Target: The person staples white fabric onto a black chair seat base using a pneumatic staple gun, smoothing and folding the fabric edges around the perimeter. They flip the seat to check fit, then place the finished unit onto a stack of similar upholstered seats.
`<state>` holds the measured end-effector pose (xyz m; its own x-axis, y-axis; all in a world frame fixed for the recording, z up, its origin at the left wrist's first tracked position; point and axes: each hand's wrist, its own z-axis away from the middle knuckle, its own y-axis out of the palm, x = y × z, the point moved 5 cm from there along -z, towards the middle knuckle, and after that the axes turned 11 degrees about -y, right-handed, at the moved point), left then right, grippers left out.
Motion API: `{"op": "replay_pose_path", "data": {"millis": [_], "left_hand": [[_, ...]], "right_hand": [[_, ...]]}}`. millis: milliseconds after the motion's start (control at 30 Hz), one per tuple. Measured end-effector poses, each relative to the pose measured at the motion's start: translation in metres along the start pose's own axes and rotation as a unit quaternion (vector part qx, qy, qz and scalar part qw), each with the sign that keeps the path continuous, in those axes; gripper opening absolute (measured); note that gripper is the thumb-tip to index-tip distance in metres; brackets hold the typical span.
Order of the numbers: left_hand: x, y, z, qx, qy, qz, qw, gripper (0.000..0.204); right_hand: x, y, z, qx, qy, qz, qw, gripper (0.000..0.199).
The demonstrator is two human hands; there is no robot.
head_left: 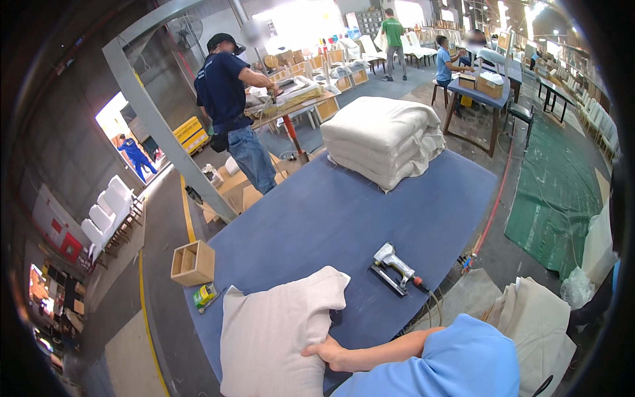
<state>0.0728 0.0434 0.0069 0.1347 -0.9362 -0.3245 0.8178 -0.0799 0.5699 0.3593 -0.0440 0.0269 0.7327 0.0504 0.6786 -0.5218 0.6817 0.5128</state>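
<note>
A cream fabric-covered cushion point(274, 331) lies at the near edge of the blue-topped table point(291, 228). My right hand point(324, 351) reaches in from the lower right and grips the cushion's right side, with part of the fingers hidden by the fabric. The cushion's upper right corner is raised and folded, with a dark gap beneath it. My left hand is out of view. To the right of the cushion lies a silver staple gun point(395, 268) with a hose attached. At the table's far end sits a stack of cream covered cushions or folded fabric point(383, 139).
A divided wooden box point(193, 263) and a small green-and-yellow box point(205, 295) sit at the table's left edge. Cream fabric point(532, 331) is piled at right. A metal post point(165, 126) and a co-worker point(231, 106) stand beyond the left edge. A red hose point(496, 212) runs along the floor.
</note>
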Motion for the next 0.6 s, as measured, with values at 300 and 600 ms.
{"op": "replay_pose_path", "data": {"millis": [300,600], "left_hand": [[0.001,0.102,-0.032,-0.08,0.122,-0.02,0.989,0.071],[-0.002,0.398,-0.077,0.243,0.269,-0.154,0.919,0.073]], "right_hand": [[0.093,-0.051,0.007,0.004,-0.099,-0.097,0.99,0.096],[0.291,-0.18,0.033,-0.073,-0.33,-0.267,0.902,0.062]]}}
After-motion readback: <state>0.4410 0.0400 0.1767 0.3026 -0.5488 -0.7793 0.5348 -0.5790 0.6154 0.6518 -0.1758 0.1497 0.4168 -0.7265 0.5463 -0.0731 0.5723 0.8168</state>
